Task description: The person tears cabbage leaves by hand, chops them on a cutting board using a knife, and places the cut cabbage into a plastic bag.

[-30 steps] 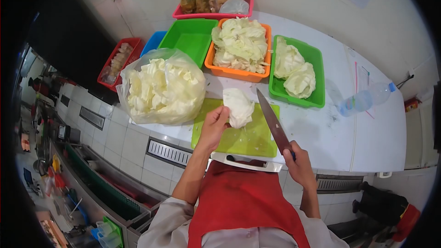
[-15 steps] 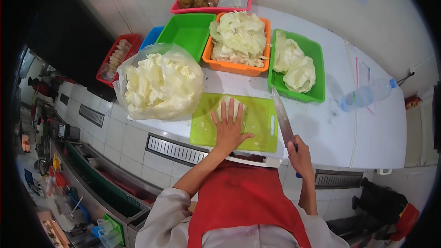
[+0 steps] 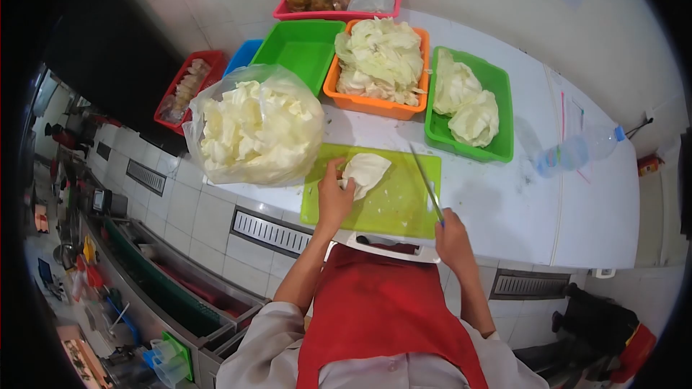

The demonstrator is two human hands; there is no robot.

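Left hand (image 3: 336,194) held cabbage (image 3: 369,171), mid-frame | right hand (image 3: 451,236) gripped knife (image 3: 427,185), right of centre | board (image 3: 389,212) lay under cabbage

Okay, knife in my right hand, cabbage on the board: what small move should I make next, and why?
Probably bring the knife left, over the cabbage, ready to slice. The cabbage lies on the board with your left hand at its left edge, while your right hand holds the knife off to its right.
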